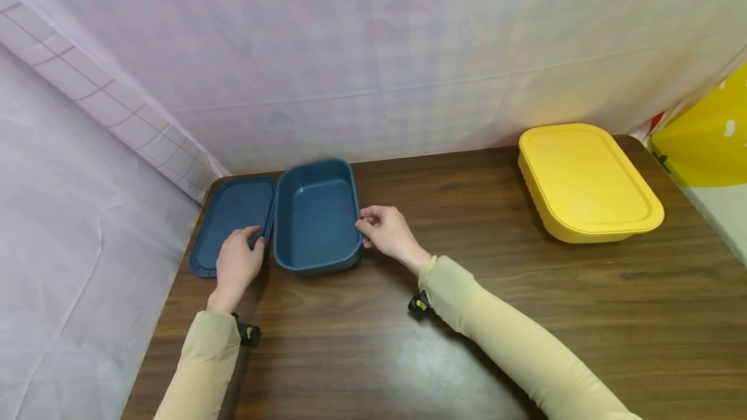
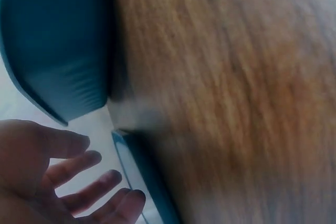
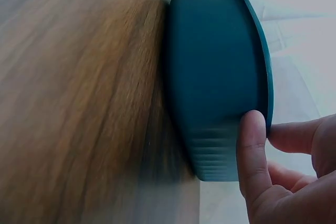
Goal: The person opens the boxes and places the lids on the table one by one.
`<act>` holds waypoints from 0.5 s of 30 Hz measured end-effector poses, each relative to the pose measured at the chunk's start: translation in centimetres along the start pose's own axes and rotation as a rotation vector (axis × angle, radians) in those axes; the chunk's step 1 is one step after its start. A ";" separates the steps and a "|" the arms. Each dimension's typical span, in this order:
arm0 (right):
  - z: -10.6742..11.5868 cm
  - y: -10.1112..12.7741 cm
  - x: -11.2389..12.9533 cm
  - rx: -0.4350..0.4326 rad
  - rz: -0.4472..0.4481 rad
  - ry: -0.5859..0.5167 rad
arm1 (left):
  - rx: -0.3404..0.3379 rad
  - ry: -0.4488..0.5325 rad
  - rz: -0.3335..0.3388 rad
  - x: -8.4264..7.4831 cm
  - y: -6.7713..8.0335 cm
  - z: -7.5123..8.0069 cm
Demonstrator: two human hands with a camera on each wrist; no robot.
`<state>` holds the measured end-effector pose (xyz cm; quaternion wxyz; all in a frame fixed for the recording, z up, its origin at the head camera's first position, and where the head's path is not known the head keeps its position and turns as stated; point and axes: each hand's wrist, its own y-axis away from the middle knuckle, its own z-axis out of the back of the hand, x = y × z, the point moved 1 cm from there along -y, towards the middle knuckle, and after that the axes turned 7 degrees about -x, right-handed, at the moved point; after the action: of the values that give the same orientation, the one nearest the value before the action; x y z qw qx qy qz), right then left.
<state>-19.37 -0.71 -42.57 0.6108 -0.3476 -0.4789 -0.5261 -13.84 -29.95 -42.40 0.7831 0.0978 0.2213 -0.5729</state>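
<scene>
A deep blue rectangular storage box (image 1: 318,225) sits uncovered at the back left of the table. My right hand (image 1: 385,231) pinches its right rim; in the right wrist view one digit lies on the outer wall (image 3: 220,72) and another meets the rim. Flat beside the box, on its left, lies a matching blue lid (image 1: 233,216). Over the lid's near right part is my left hand (image 1: 240,256), with relaxed, slightly bent fingers. The left wrist view shows those fingers (image 2: 86,192) spread apart above the lid's edge (image 2: 149,182), holding nothing.
A yellow lidded box (image 1: 589,180) stands at the back right of the brown wooden table (image 1: 327,355). Pale curtains (image 1: 379,57) hang along the back and left edges. Small black cameras (image 1: 249,334) are strapped at both wrists. Yellow patterned cloth (image 1: 709,141) hangs beyond the right edge.
</scene>
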 end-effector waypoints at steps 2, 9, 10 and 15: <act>-0.4 -0.2 0.1 0.008 0.000 0.000 | -0.033 0.036 0.012 0.1 0.1 0.3; -0.6 -0.9 -0.2 0.047 0.044 0.049 | -0.195 0.222 0.017 -0.4 1.0 1.0; -0.4 -0.9 -0.3 0.052 0.060 0.072 | -0.217 0.252 0.017 -0.6 1.2 1.0; 1.6 0.0 -0.3 0.032 0.183 0.215 | -0.332 0.389 0.011 -1.9 2.5 1.3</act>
<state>-19.76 0.86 -42.42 0.7094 -0.3216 -0.3855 -0.4947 -11.69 -28.06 -40.66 0.7342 0.0773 0.4584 -0.4948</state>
